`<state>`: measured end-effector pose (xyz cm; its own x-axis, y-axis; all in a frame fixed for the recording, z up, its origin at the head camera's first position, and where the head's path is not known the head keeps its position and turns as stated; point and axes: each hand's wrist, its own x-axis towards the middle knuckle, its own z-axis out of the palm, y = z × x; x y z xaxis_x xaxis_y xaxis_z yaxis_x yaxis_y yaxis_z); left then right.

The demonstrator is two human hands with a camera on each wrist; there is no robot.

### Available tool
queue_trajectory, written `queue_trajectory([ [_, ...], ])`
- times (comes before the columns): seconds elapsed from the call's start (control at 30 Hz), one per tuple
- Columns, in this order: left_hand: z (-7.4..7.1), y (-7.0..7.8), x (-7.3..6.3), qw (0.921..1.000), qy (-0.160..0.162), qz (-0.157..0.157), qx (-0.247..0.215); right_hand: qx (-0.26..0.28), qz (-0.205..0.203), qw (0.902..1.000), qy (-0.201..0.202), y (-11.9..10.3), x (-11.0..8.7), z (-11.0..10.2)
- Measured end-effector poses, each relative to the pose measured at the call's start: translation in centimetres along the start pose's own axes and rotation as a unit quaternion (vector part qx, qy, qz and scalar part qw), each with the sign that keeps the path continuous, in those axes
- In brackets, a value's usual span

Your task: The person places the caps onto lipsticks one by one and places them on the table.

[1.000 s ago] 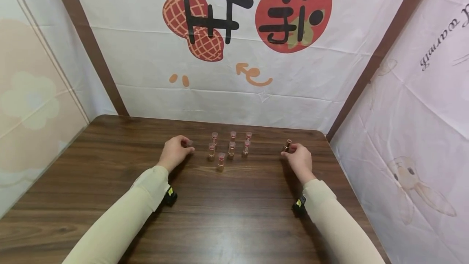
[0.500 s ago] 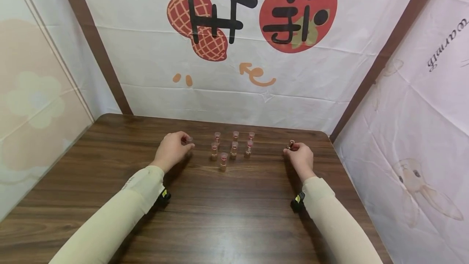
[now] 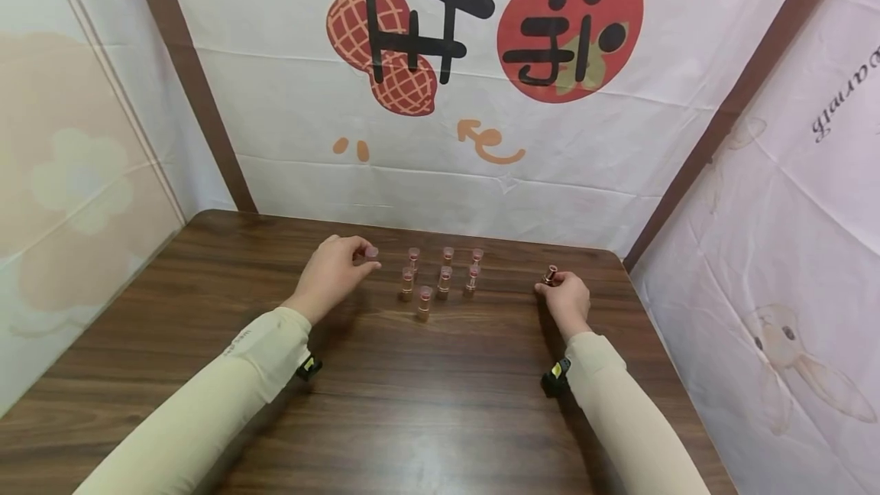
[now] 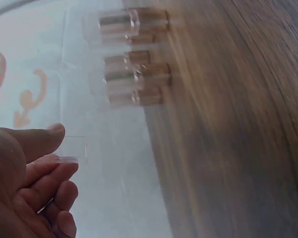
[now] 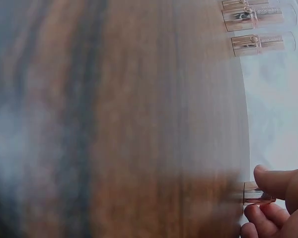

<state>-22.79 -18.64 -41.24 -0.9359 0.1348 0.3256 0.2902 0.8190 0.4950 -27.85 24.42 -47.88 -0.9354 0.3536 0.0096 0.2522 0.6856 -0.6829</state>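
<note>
My left hand (image 3: 334, 273) pinches a small clear cap (image 3: 372, 253) between thumb and fingers, left of the group of lipsticks. Through the left wrist view the cap (image 4: 73, 148) looks see-through, its end poking past the fingertips. On the right, my right hand (image 3: 568, 300) holds a rose-gold lipstick tube (image 3: 549, 274) by its sides, slightly tilted, no clear cap visible on it. In the right wrist view the thumb and fingers cover part of this tube (image 5: 251, 194). Between the hands several capped lipsticks stand upright, the nearest lipstick (image 3: 424, 302) in front of the others.
The dark wood table (image 3: 426, 403) ends at a far edge just behind the lipsticks. A printed white cloth (image 3: 289, 136) hangs behind it, and another cloth (image 3: 770, 266) runs along the right side.
My left hand has moved up and right with the cap, closer to the lipsticks. The right hand keeps hold of its tube in nearly the same place. The head view has shifted slightly.
</note>
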Motion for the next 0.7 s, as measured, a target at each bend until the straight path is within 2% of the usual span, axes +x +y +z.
queue_trajectory([
  [0.27,-0.8,2.6,-0.4,0.9996,0.002,0.028,0.0,0.009,-0.002,0.9998,0.015,0.2,0.1,0.5],
  [0.43,-1.0,3.5,-0.5,0.9993,0.003,0.038,0.002,0.034,-0.063,0.9974,0.012,0.1,-0.1,0.7],
  [0.57,-1.1,3.8,-0.5,0.9986,0.011,0.051,0.011,0.035,-0.116,0.9925,0.02,-0.8,-0.6,0.6],
  [0.7,-1.2,4.2,-0.6,0.9979,0.017,0.061,0.013,0.043,-0.139,0.9891,0.022,-2.0,-1.2,0.4],
])
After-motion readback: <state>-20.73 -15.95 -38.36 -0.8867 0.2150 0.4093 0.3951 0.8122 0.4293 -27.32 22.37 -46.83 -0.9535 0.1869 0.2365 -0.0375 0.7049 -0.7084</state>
